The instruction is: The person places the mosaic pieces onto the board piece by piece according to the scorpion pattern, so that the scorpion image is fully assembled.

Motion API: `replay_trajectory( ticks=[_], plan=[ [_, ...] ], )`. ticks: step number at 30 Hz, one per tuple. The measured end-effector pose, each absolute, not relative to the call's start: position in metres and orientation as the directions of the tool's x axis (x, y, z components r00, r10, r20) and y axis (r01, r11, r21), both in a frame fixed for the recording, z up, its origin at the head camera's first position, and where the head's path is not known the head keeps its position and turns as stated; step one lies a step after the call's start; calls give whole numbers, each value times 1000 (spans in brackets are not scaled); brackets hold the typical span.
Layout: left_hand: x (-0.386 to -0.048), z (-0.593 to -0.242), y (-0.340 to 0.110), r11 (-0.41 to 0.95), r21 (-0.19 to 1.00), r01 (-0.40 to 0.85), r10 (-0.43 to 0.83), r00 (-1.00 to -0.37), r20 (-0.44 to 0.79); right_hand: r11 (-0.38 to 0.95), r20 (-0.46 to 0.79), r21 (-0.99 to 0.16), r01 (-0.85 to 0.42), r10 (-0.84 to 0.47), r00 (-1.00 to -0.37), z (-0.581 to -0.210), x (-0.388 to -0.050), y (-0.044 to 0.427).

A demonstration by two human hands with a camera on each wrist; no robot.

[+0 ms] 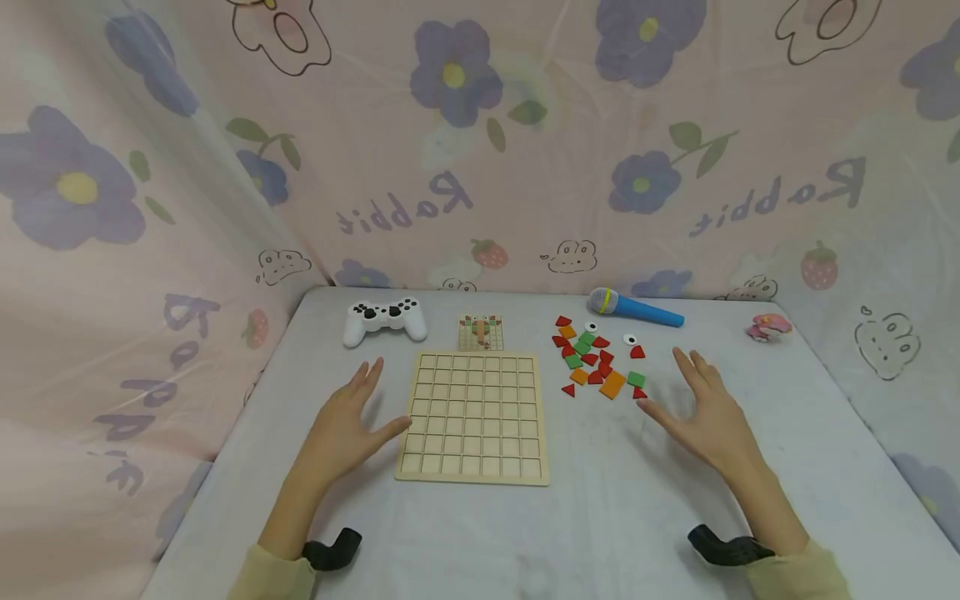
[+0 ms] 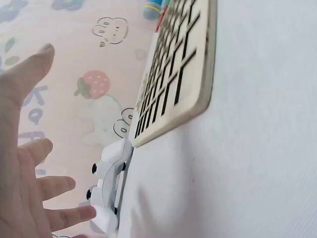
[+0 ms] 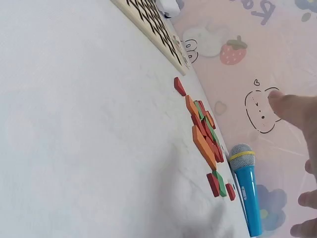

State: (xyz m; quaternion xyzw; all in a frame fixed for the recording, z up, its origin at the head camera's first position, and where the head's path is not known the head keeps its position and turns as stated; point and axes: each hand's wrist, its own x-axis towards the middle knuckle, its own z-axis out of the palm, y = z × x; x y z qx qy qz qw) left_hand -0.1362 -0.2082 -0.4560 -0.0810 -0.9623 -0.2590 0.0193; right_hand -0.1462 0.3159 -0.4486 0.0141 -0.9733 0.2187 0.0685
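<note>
A square wooden grid board point(image 1: 478, 419) lies flat on the white table, its compartments bare. My left hand point(image 1: 341, 429) hovers just left of it with fingers spread, holding nothing; the thumb tip appears close to the board's left edge. On the other side, my right hand point(image 1: 705, 417) is raised with fingers apart, also holding nothing. Left of that hand lies a loose scatter of red, orange and green flat pieces point(image 1: 612, 385), along with two white round eye pieces point(image 1: 630, 340). Behind the board is a small printed pattern card point(image 1: 481, 332) with a coloured figure on a grid.
A white game controller point(image 1: 385, 320) sits at the back left. Toward the back right are a blue toy microphone point(image 1: 637, 308) and a small pink object point(image 1: 768, 326). Patterned cloth point(image 1: 510, 192) hangs behind and at both sides of the table.
</note>
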Motion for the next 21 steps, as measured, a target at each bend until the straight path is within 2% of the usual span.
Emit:
replay_trajectory(
  ticks=[4, 8, 15, 21],
  plan=[
    [-132, -457, -211, 695, 714, 85, 115, -993, 7, 841, 175, -535, -82, 15, -984, -451, -159, 308],
    [-127, -461, -212, 570, 821, 21, 91, -995, -38, 762, 208, -639, -104, 40, -977, -455, -172, 301],
    [-125, -478, -210, 549, 836, 11, 94, -994, -49, 665, 194, -737, -123, 33, -980, -462, -193, 283],
    [-127, -494, -206, 590, 799, 119, 165, -986, 25, 638, 203, -761, -118, 62, -977, -468, -204, 275]
  ],
)
